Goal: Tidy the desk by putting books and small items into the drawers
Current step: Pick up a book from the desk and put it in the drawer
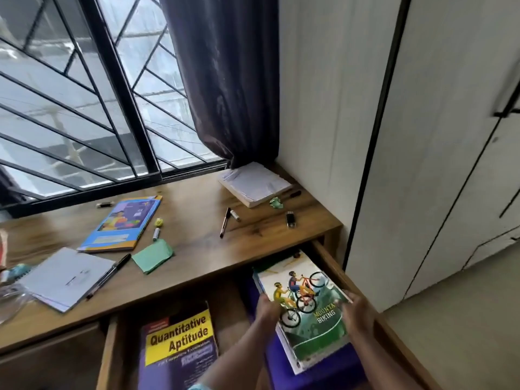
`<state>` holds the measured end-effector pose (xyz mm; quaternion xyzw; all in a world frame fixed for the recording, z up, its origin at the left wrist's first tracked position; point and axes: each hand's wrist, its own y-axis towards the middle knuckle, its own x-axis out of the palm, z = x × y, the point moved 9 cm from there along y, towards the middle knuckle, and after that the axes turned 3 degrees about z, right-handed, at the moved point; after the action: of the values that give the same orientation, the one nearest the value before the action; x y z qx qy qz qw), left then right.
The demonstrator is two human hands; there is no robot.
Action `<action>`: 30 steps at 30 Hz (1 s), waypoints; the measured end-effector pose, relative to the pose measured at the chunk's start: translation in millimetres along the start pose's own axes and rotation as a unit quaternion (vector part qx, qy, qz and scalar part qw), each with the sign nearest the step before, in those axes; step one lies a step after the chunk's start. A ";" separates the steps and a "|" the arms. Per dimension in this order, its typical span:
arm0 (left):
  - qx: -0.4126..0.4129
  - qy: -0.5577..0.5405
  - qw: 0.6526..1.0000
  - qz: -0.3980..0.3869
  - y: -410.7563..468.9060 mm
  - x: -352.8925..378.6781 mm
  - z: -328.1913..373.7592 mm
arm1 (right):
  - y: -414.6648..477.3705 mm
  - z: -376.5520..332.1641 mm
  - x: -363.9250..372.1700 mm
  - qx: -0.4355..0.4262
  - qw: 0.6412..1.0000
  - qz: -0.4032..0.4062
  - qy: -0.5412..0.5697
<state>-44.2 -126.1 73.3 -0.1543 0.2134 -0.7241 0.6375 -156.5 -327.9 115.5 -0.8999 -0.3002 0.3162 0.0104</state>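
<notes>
In the open drawer (333, 266) under the desk (197, 243), at its right end, a book (315, 319) sits over a stack, its long axis running front to back, its far end near the desk edge and its right side close to the drawer wall. The left hand (268, 308) grips its left edge and the right hand (358, 312) its right edge. Its cover reads "MOUNTA… BIKING"; to its left, across bare drawer floor, a second book (180, 347) reads "Quantitative Aptitude".
</notes>
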 end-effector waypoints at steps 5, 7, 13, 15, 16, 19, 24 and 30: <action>0.021 0.299 0.954 0.002 14.3 5.0 -14.2 | 11.3 -10.1 13.5 -0.108 0.983 0.016 -0.148; 0.060 0.384 0.921 -0.027 7.0 13.1 -11.6 | 4.6 -9.2 12.2 -0.133 0.969 0.028 -0.206; 0.059 0.485 0.872 -0.036 -0.6 20.5 -23.0 | -0.5 -4.6 17.8 -0.174 0.944 0.020 -0.278; 0.055 0.481 0.874 -0.035 -3.9 19.3 -26.8 | -0.2 -6.6 25.3 -0.204 0.935 0.017 -0.290; 0.057 0.476 0.877 -0.040 -7.7 19.0 -26.5 | -0.7 -6.7 30.6 -0.215 0.930 0.009 -0.299; 0.067 0.469 0.879 -0.050 -12.1 14.0 -28.0 | -1.7 2.6 52.6 -0.234 0.907 -0.023 -0.350; 0.130 0.501 0.852 -0.078 -23.5 -8.1 -3.5 | -25.4 13.8 74.4 -0.182 0.911 -0.065 -0.364; 0.178 0.490 0.851 -0.059 -31.5 -96.9 23.6 | -69.5 -25.7 115.9 -0.142 0.916 -0.083 -0.365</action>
<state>-46.0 -29.9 114.2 0.3240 0.3564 -0.7676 0.4229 -106.9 -203.1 85.3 -0.6856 -0.3988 0.5746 -0.2018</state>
